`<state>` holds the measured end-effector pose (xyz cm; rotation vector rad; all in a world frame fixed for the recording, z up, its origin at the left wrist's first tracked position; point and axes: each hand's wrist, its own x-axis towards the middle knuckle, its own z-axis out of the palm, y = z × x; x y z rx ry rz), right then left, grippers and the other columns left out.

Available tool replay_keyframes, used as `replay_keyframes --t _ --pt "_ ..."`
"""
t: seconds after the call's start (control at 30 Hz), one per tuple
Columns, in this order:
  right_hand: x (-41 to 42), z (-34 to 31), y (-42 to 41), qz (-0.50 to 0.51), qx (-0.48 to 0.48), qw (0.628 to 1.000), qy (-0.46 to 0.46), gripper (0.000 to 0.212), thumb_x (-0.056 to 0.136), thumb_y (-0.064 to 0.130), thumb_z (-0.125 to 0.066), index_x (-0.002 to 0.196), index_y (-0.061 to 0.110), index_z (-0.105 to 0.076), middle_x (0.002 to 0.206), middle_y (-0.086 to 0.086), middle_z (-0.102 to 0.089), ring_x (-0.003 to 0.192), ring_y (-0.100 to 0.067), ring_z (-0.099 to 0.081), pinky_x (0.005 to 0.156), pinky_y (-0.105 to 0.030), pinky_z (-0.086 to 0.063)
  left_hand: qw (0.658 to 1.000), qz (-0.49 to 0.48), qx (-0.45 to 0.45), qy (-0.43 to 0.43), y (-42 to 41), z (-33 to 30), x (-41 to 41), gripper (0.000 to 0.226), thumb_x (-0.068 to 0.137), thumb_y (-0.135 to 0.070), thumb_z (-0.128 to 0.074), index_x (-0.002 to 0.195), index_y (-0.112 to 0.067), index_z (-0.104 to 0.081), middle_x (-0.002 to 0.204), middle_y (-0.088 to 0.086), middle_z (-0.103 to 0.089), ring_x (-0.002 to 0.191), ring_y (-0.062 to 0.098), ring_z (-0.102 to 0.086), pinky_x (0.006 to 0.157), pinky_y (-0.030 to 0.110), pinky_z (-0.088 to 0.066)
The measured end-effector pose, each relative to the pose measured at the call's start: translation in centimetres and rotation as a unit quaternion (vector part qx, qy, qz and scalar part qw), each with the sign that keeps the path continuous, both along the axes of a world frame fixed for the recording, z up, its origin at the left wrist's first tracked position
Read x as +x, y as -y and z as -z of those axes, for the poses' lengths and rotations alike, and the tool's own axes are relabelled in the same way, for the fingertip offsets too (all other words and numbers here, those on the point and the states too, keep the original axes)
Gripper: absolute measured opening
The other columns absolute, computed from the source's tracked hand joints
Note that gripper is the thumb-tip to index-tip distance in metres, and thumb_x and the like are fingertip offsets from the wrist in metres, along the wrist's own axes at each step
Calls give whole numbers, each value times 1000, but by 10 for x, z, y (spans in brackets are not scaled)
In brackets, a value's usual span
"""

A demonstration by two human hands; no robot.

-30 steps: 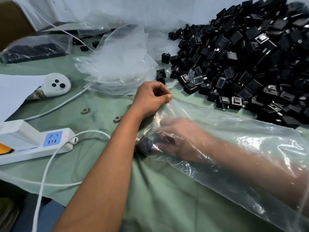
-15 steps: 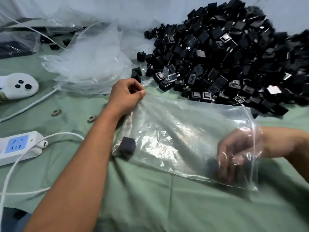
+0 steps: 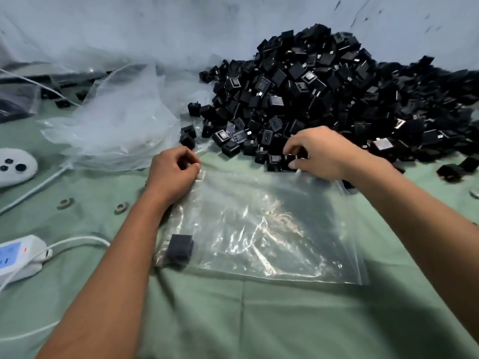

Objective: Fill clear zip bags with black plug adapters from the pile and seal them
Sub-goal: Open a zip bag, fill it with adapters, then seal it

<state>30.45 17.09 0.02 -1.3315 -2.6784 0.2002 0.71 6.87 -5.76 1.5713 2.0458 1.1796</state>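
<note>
Adapters pile against a pale wall on the green-clothed desk; left hand pinches the bag, right hand grasps adapters.

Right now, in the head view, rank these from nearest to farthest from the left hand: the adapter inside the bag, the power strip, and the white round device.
From the left hand:
1. Adapter inside the bag, just below.
2. White round device, far left.
3. Power strip, lower left edge.

Both bare forearms extend from the near edge toward the far side. Left hand, fingers curled, thumb and forefinger pinched together. Right hand, palm down, fingers bent downward, thumb tip near the forefinger; grasp indistinct.
</note>
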Motion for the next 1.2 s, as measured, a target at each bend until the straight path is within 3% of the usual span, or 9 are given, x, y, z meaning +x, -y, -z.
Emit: replay_keyframes --t 0.13,0.33,0.43,0.53,0.63,0.8,0.97,1.1,1.2 --pt "-13 13 -4 30 46 995 86 47 88 34 -79 130 24 -60 123 -6 -55 109 -33 -59 87 -40 -50 1000 -4 -3 -30 5 -8 1 13 88 -13 -75 88 -26 -71 86 -7 -71 76 9 -64 69 25 -52" --pt "-3 12 1 8 40 995 88 39 93 27 -72 127 16 -55 121 -10 -60 110 -33 -59 91 -44 -52 986 43 -18 -160 -2 -59 54 5 88 -23 -71 93 -23 -71 95 -3 -70 85 17 -64 79 36 -53" --pt "21 -4 11 49 17 991 -121 40 100 26 -66 139 26 -59 115 -6 -60 96 -22 -63 87 -38 -54 985 105 -31 -134 4 -74 117 11 89 -20 -65 81 -28 -67 82 -10 -67 79 11 -64 73 32 -51" --pt "54 -16 29 120 -89 912 -383 24 103 13 -59 115 26 -75 89 -3 -58 64 -10 -64 60 -33 -55 971 170 -86 -145 7 -72 178 12 90 -30 -63 80 -24 -62 83 -5 -66 84 19 -65 71 33 -50" --pt "91 -16 55 165 -187 851 -463 10 98 8 -66 103 15 -72 82 -8 -61 55 -13 -62 61 -32 -53 955 176 -154 -183 11 -65 227 39 85 -55 -65 76 -21 -49 81 -1 -57 80 24 -58 63 31 -40" --pt "131 -1 90 172 -308 828 -437 23 98 -4 -62 121 -2 -61 106 -29 -71 70 -26 -72 56 -23 -54 951 138 -177 -215 14 -65 248 31 83 -28 -67 71 -19 -40 73 -1 -44 81 27 -53 65 30 -42" --pt "122 11 105 95 -432 799 -408 21 94 -5 -67 111 2 -76 111 -24 -74 94 -28 -74 77 -28 -62 964 136 -160 -163 22 -81 238 25 92 -31 -56 74 -15 -47 80 3 -53 80 29 -52 62 31 -37" --pt "83 6 112 14 -463 820 -336 24 84 -6 -73 92 15 -81 94 -6 -79 89 -13 -75 75 -23 -59 961 149 -151 -175 36 -97 238 24 90 -29 -55 71 -17 -46 73 0 -48 76 28 -51 53 28 -31" --pt "57 -2 111 88 -469 833 -279 61 86 -15 -60 60 38 -77 63 27 -69 64 15 -63 58 -4 -47 959 137 -128 -211 44 -110 234 26 87 -25 -57 68 -18 -39 70 -1 -41 75 27 -48 56 29 -33"
